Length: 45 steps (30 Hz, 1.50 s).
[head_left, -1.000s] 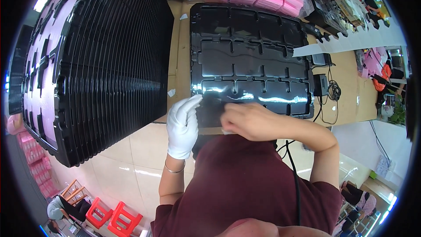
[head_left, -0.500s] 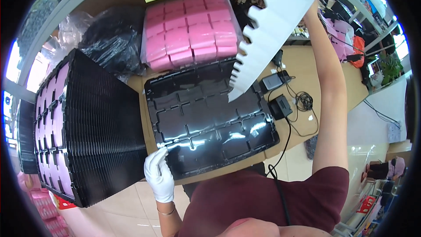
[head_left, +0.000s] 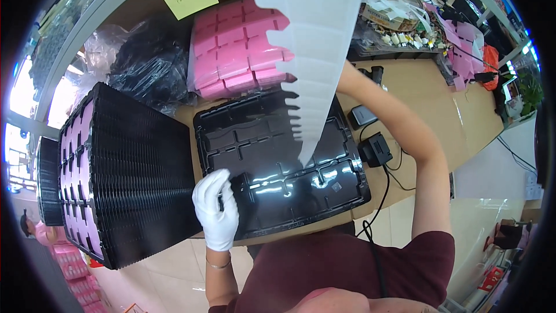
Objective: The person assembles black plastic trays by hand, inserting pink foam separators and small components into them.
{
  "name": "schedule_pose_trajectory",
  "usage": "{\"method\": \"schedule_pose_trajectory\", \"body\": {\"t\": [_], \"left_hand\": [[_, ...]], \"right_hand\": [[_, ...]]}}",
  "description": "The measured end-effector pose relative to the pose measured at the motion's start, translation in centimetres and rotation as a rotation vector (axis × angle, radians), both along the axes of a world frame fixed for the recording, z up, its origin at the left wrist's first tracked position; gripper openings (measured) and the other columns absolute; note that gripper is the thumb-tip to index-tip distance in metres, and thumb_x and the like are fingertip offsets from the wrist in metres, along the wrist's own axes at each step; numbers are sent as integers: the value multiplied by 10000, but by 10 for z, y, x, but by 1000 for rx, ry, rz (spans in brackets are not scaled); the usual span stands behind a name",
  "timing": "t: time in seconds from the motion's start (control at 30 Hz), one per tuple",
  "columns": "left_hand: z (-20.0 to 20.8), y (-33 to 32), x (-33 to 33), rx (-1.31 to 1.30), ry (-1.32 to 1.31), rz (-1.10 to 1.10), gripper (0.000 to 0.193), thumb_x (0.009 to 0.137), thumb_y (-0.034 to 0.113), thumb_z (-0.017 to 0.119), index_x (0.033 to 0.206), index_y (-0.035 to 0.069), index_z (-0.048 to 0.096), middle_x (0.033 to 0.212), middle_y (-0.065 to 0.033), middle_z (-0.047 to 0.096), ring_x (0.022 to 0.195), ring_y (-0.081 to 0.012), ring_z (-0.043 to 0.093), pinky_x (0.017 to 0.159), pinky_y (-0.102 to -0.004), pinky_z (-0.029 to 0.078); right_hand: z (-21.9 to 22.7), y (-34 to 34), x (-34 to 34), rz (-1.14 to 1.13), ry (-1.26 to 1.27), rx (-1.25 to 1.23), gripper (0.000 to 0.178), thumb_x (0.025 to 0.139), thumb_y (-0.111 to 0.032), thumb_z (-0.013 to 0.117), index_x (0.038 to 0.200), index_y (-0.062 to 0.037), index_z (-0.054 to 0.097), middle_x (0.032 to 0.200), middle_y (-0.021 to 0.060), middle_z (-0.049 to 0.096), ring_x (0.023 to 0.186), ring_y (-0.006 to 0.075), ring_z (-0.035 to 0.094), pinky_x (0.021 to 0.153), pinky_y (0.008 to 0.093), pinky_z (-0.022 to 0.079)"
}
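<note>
A black plastic tray (head_left: 260, 162) with moulded cross-shaped ribs lies in front of me. At its near left edge is my left hand (head_left: 216, 208) in a white glove, fingers curled in toward the thumb; what they hold, if anything, is hidden. A long white strip (head_left: 315, 40) with a notched left edge crosses the view from the top, and its pointed lower end covers part of the tray. My right arm reaches in from the right over the table. Only the wrist side of my right hand (head_left: 346, 78) shows; its fingers are hidden behind the strip.
A tall stack of black trays (head_left: 145, 179) with pink pieces stands at the left. Behind the tray are a bagged pink foam block (head_left: 231, 46) and black plastic bags (head_left: 147, 64). Power adapters (head_left: 376, 149) with cables lie right of it. Small parts (head_left: 405, 39) fill the back right.
My right arm has swung left and inward, its hand passing behind the white strip. The strip stands farther left and steeper in view. My left hand has risen slightly and curled.
</note>
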State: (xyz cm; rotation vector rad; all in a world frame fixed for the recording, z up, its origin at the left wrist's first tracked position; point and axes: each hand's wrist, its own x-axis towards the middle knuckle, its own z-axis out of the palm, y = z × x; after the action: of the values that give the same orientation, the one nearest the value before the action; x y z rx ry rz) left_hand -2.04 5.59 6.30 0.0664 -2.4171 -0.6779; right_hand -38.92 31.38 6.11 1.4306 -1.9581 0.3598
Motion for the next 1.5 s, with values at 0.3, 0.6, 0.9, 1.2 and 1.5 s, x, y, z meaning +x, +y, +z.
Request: {"method": "schedule_pose_trajectory", "body": {"t": [0.3,0.6,0.9,1.2,1.5], "left_hand": [[13,-5,-56,-34,-79,-252,285,856,27,666,1131,102,668,1093,-80,671,1039,-286,616,936,-393,459],[-23,-6,-143,1385,-368,-567,876,974,415,622,1541,-51,143,1530,-262,335,1401,-317,408,1163,-392,357],[-33,-15,-140,1842,-91,-353,1007,846,756,557,1529,82,251,1465,-128,419,1328,-266,442,1122,-460,347],[4,-11,-44,1390,-252,-349,956,920,25,670,1607,163,20,1302,-128,568,1163,-166,552,1029,-339,435],[3,-25,20,928,-627,2,627,908,186,739,1475,125,480,1206,-89,630,1042,-102,590,923,-245,471]], "right_hand": [[-30,-31,-29,-123,-324,112,214,902,-208,608,1008,-58,719,1051,109,693,947,320,664,841,412,535],[32,-38,37,-39,-896,-452,227,972,-158,603,1121,-7,684,974,154,710,762,263,740,668,297,544],[35,10,152,389,-1266,-928,241,1045,-100,494,1192,59,599,1144,128,658,1046,209,666,926,340,566],[10,70,200,-4,-575,-196,395,818,123,574,1173,-18,674,1229,137,674,1191,279,633,1012,351,500],[-8,74,280,69,-489,-72,354,713,78,694,1056,-9,691,1117,128,699,1021,304,687,860,385,570]]}}
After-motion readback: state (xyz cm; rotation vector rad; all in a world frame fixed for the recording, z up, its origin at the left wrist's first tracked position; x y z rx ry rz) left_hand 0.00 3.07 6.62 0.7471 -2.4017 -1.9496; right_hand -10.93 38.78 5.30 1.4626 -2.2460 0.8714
